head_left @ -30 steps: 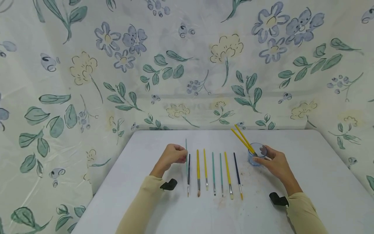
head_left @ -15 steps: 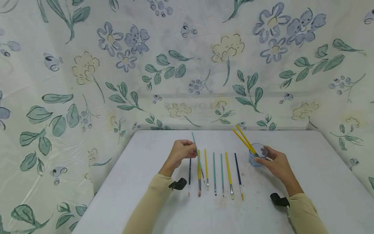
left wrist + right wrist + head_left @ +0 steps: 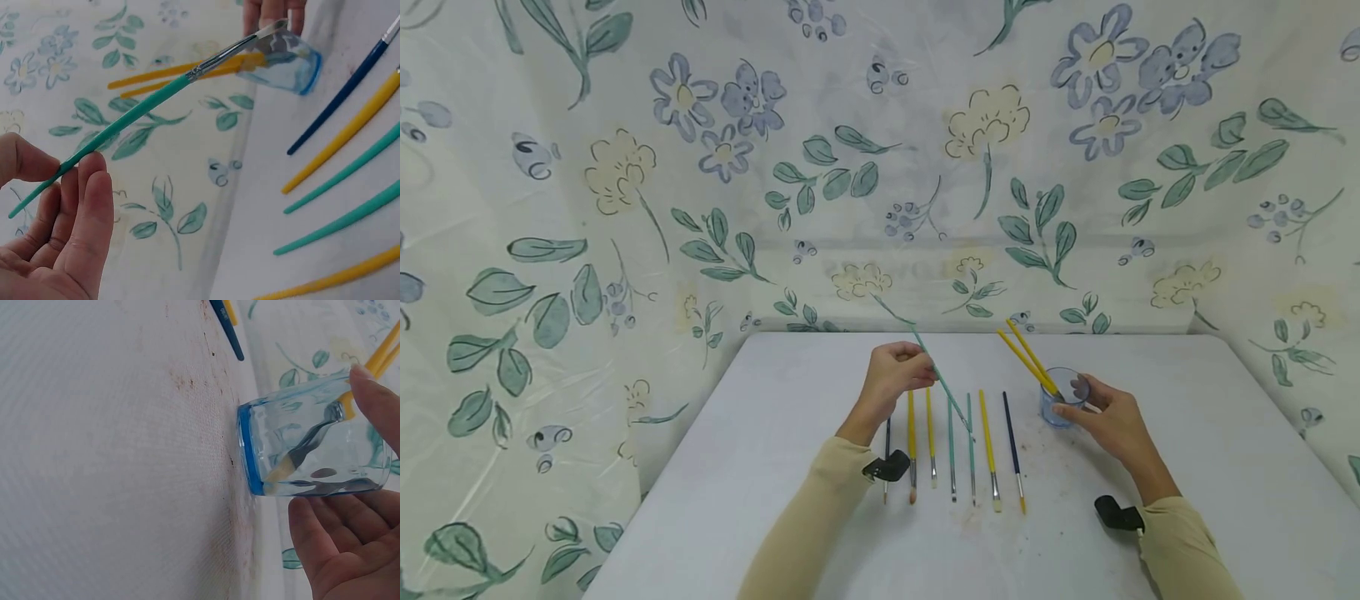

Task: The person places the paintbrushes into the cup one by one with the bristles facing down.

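Between thumb and fingertips, my left hand (image 3: 898, 373) pinches a green paintbrush (image 3: 134, 119) near the tip of its handle. The brush slants over the row on the table, its pale bristles down and to the right in the head view. My right hand (image 3: 1108, 414) holds a clear blue-tinted glass (image 3: 312, 434) at its sides, thumb on one side and fingers on the other. Two yellow paintbrushes (image 3: 1027, 357) lean in the glass, bristle end down, handles tilted left past the rim. In the right wrist view, pale bristles show through the wall near the glass's bottom.
Several paintbrushes lie in a row on the white table (image 3: 775, 400), bristles toward me, among them a dark blue brush (image 3: 1012, 450) and a yellow brush (image 3: 987, 446). Small brownish marks show near the glass. A floral sheet (image 3: 880, 167) hangs behind the table.
My left hand has lifted the green paintbrush from the left end of the row and carried it right, tilting it toward the glass. My right hand and the glass have stayed put.
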### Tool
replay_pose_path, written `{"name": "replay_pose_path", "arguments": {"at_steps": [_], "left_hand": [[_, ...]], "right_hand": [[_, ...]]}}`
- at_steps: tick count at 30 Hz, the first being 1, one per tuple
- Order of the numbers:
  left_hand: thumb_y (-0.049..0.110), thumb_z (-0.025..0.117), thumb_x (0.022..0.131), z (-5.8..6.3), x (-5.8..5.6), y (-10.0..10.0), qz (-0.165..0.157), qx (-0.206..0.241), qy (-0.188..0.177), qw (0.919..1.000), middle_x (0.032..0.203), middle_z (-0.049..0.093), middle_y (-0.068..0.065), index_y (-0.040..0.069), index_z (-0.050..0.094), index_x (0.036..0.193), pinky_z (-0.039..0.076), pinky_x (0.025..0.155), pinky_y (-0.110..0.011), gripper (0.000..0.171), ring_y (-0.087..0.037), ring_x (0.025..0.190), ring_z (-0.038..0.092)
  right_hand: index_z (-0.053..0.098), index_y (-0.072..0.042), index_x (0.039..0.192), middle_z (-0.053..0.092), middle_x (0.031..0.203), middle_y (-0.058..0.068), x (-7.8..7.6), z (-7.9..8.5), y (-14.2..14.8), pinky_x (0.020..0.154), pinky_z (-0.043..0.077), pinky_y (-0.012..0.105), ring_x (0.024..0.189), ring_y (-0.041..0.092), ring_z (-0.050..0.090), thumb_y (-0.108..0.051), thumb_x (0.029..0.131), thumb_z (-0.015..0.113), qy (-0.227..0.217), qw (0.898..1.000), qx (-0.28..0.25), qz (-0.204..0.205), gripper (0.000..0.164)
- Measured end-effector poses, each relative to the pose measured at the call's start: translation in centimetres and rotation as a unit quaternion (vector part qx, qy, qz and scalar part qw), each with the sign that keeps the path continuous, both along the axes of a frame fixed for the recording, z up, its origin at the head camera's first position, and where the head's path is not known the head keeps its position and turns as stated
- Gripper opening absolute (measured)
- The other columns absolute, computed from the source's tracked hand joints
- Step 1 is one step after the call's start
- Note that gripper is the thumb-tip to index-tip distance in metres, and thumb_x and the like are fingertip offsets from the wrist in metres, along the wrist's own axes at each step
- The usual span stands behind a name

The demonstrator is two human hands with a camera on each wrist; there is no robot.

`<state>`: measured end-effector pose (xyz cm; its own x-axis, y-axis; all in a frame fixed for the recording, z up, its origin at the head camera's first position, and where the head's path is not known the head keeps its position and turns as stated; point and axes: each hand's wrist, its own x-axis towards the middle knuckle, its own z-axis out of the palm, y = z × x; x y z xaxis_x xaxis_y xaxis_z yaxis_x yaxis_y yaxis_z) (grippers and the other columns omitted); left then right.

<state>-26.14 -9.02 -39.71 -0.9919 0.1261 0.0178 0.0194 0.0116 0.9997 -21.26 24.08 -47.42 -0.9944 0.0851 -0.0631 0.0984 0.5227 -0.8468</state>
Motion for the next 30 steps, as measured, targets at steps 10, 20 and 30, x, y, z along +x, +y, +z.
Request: {"name": "replay_pose_path", "arguments": {"at_steps": [10,20,30], "left_hand": [[-0.003,0.065,0.089,0.3,-0.1,2.6,-0.011,0.053,0.034,0.998,0.078,0.071,-0.002,-0.007,0.066,0.1,0.064,0.071,-0.027,0.012,-0.014,0.068,0.073],[-0.003,0.065,0.088,0.3,-0.4,4.7,-0.011,0.067,0.062,0.9958,0.079,0.07,-0.001,-0.004,0.065,0.094,0.064,0.073,-0.026,0.005,-0.011,0.068,0.074],[-0.004,0.066,0.089,0.2,-0.7,6.4,-0.002,0.073,0.069,0.9949,0.082,0.069,-0.001,-0.005,0.065,0.094,0.065,0.076,-0.029,0.005,-0.01,0.07,0.074]], "right_hand": [[0.027,0.001,0.161,0.04,0.16,0.027,-0.1,-0.1,0.1,0.115,0.042,0.06,0.149,0.05,0.038,-0.047,0.087,0.081,0.004,1.0,-0.001,0.003,0.103],[0.027,0.001,0.161,0.04,0.16,0.028,-0.1,-0.1,0.3,0.115,0.043,0.06,0.148,0.051,0.039,-0.047,0.088,0.08,0.009,1.0,0.001,0.007,0.102],[0.028,-0.001,0.161,0.042,0.159,0.027,-0.6,-0.1,0.3,0.116,0.042,0.06,0.149,0.05,0.038,-0.044,0.089,0.081,0.003,1.0,0.002,0.001,0.1]]}}
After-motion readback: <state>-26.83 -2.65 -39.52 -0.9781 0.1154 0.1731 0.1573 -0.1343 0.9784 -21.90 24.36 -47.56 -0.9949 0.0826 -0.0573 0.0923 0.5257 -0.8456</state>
